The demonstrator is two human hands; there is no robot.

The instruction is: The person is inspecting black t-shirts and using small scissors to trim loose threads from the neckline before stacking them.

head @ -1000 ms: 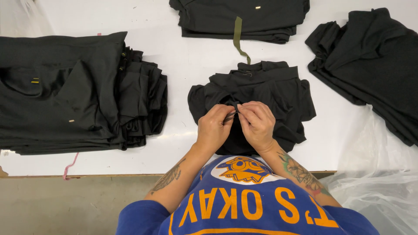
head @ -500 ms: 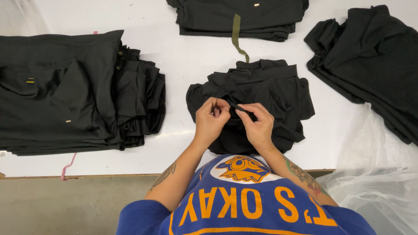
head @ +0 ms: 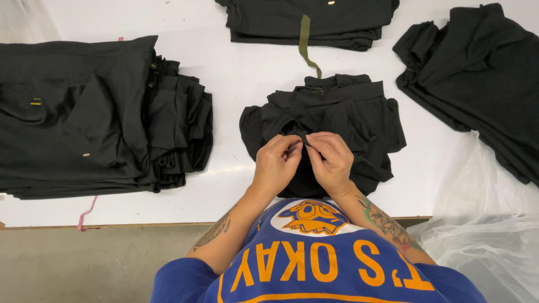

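Centrally, near the front edge of the white worktable (head: 236, 73): one crumpled black fabric garment (head: 342, 112). Left hand (head: 275, 168) and right hand (head: 331, 163) meet over its near fold, fingertips pinched together on a small dark piece of it. Bare table on both sides of the garment. Further left, a tall stack of folded black garments (head: 84, 118); behind, a second folded pile with an olive strap (head: 305, 36); right, a loose black heap (head: 483, 78) over clear plastic sheeting (head: 483, 247).
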